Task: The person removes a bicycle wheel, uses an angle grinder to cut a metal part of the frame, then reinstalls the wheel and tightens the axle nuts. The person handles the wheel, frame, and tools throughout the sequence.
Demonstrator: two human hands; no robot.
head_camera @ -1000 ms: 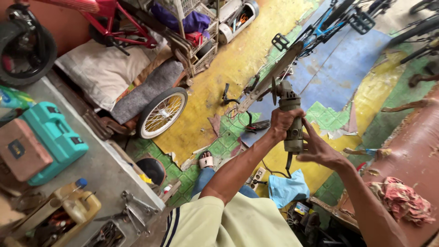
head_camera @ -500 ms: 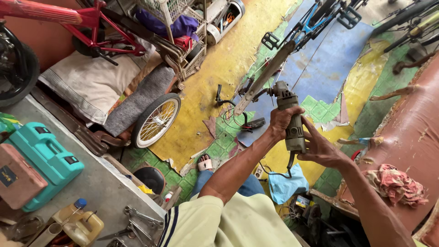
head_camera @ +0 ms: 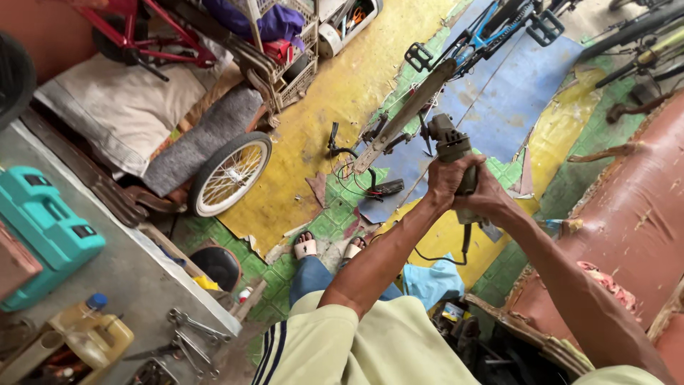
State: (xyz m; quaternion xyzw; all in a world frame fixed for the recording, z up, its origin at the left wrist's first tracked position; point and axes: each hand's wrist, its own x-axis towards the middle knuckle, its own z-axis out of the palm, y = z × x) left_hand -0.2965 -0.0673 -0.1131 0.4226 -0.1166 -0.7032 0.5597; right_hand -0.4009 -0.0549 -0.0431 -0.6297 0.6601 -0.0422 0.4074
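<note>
**Both hands wrapped on grinder, held over bike frame**

Near, at 6 o'clock: pale yellow shirt (head_camera: 356, 349), both forearms reaching up toward centre. Two sandalled feet (head_camera: 328, 248) on the floor (head_camera: 342, 93) just beyond.

Centre, slightly toward 2 o'clock: left hand (head_camera: 447, 182) and right hand (head_camera: 488, 199), fingers curled tight round the body of a grey grinder (head_camera: 450, 146). Hands touching each other, left at 10 o'clock of right. Grinder head sticks out past the hands toward 11 o'clock. Black cord (head_camera: 464, 246) hangs from its rear end, toward 6 o'clock.

Just past the grinder head: a bike frame (head_camera: 406, 117) lying on the floor, long pale tube running from 7 to 1 o'clock, black pedal (head_camera: 418, 55) near its far end. Whether the disc touches the tube, cannot tell.

At 8 o'clock: grey counter (head_camera: 121, 278) with teal case (head_camera: 43, 228), yellow jug (head_camera: 100, 335), wrenches (head_camera: 189, 331).

At 10 o'clock: spoked wheel (head_camera: 228, 173), grey mat, pale cushion, red bike (head_camera: 149, 36) farther off.

At 3 o'clock: torn brown seat (head_camera: 634, 214).
</note>
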